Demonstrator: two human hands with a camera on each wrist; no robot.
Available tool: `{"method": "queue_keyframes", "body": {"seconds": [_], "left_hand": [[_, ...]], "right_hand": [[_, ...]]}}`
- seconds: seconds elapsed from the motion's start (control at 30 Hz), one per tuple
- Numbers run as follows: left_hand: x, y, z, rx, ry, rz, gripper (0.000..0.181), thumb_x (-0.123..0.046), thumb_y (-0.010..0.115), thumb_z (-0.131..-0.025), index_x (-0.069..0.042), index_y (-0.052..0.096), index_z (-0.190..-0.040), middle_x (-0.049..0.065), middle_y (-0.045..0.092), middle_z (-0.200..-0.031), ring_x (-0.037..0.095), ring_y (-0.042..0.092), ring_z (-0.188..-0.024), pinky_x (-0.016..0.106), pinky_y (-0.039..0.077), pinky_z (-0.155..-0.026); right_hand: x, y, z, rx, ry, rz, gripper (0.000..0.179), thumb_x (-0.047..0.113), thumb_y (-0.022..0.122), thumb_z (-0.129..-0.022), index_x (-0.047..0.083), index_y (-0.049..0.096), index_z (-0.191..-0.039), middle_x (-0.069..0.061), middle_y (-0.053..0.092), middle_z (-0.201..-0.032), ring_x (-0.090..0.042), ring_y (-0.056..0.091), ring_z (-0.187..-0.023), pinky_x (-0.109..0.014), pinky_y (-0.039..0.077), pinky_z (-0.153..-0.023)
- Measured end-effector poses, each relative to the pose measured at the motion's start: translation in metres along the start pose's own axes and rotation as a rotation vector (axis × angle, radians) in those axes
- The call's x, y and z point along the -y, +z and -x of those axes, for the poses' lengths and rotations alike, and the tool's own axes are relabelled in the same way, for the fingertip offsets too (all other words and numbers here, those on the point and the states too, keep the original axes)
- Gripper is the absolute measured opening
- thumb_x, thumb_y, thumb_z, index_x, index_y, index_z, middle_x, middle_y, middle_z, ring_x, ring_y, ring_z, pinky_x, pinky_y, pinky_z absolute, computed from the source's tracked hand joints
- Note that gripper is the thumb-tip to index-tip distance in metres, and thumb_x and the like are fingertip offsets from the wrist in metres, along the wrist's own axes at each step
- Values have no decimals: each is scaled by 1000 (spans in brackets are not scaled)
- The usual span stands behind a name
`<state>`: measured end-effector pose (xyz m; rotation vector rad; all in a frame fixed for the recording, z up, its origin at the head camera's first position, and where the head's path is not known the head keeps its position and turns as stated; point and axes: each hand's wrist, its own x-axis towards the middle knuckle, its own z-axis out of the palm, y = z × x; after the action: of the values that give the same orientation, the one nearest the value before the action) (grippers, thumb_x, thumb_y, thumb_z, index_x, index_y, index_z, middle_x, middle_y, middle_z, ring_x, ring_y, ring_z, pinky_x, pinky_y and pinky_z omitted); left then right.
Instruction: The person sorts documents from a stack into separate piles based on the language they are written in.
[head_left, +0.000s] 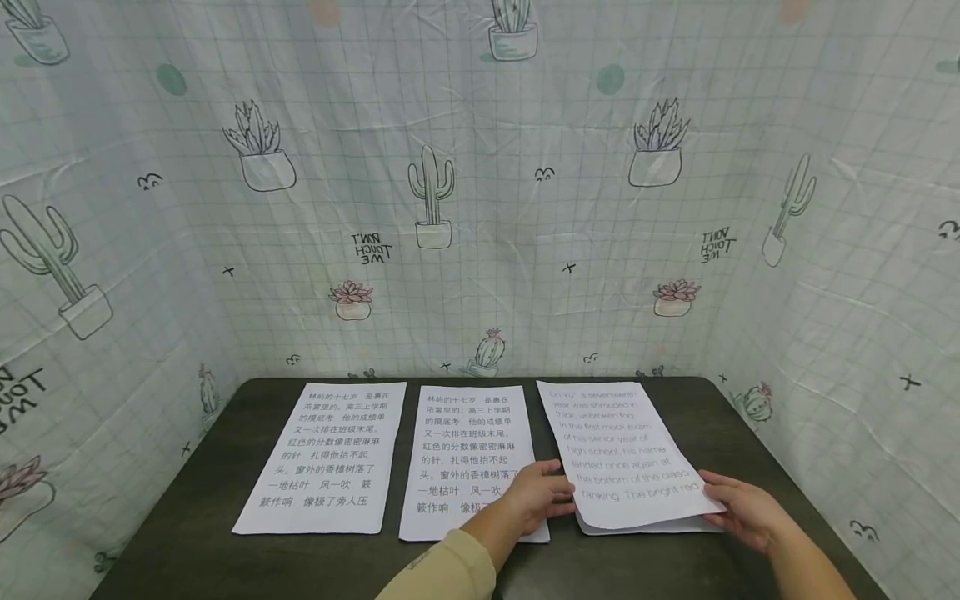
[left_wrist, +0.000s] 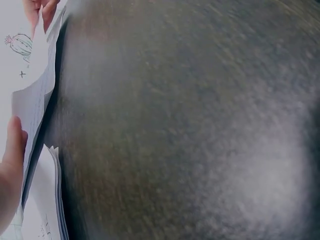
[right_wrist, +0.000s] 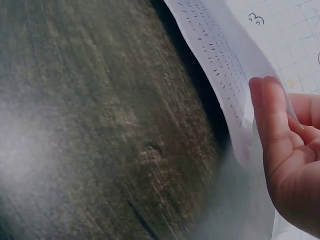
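A white sheet (head_left: 622,450) printed with large English text lies on the right, over another sheet (head_left: 637,528) whose edge shows beneath it. My right hand (head_left: 750,510) pinches its lower right corner between thumb and fingers (right_wrist: 272,110), and the corner is raised, bending the paper. My left hand (head_left: 534,493) is at the lower left edge of this sheet, fingertips right against the paper. That hand also overlaps the lower right part of the middle stack of paper (head_left: 465,446), hiding some of its Chinese print. In the left wrist view, a straight finger (left_wrist: 15,142) lies against the sheet.
Another paper (head_left: 326,450) with Chinese text lies on the left of the dark table (head_left: 202,492). The middle stack shows several layered edges in the left wrist view. A cactus-patterned curtain (head_left: 480,208) encloses the table at the back and both sides.
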<state>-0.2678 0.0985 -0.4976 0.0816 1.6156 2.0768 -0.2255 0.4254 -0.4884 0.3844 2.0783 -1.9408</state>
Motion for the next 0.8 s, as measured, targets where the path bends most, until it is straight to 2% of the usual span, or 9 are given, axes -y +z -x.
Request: {"method": "queue_keyframes", "body": {"seconds": [0.2, 0.27, 0.33, 0.4, 0.47, 0.6, 0.8], "left_hand": [[0, -2, -1, 14, -8, -33, 64, 0, 58, -85, 16, 33, -142, 29, 53, -132, 37, 59, -119, 43, 57, -90], [0, -2, -1, 15, -16, -35, 65, -1, 59, -85, 15, 33, -143, 30, 52, -134, 38, 57, -121, 43, 57, -91], [0, -2, -1, 13, -22, -41, 66, -2, 59, -85, 14, 34, -143, 29, 52, -134, 38, 57, -122, 43, 57, -91], [0, -3, -1, 12, -27, -44, 66, -3, 59, -84, 13, 34, -143, 28, 53, -133, 36, 57, -121, 43, 57, -90], [-1, -3, -1, 14, -31, -44, 66, -3, 59, -84, 13, 34, -144, 28, 54, -133, 36, 57, -122, 43, 57, -90], [-2, -3, 1, 18, -36, -53, 66, -3, 60, -85, 13, 33, -144, 27, 54, -132, 35, 58, -120, 44, 56, -91], [-6, -5, 2, 32, -32, -54, 68, -1, 61, -85, 11, 33, -146, 25, 50, -137, 27, 60, -114, 43, 55, -94]], "right_hand": [[1, 5, 0, -77, 26, 88, 64, 13, 41, -103, -18, 8, -148, 6, 62, -98, -7, 60, -85, -29, 57, -75], [1, 4, 0, -79, 22, 135, 65, 16, 42, -103, -19, 10, -147, -3, 63, -104, -7, 60, -87, -30, 56, -77], [1, 5, 0, -92, 20, 186, 64, 16, 42, -103, -20, 12, -146, -18, 62, -112, -7, 60, -89, -32, 57, -79], [1, 4, 0, -96, 15, 234, 64, 16, 43, -103, -22, 14, -145, -33, 54, -124, -9, 62, -92, -35, 57, -82], [2, 4, 1, -93, 12, 272, 64, 16, 44, -102, -23, 15, -144, -40, 44, -134, -12, 63, -96, -39, 57, -85], [4, 3, 2, -95, 6, 322, 63, 15, 44, -102, -24, 17, -142, -42, 36, -142, -16, 64, -102, -44, 55, -90], [10, 0, 4, -127, 11, 339, 64, 17, 45, -102, -22, 17, -144, -40, 36, -143, -19, 63, -105, -49, 51, -98]]}}
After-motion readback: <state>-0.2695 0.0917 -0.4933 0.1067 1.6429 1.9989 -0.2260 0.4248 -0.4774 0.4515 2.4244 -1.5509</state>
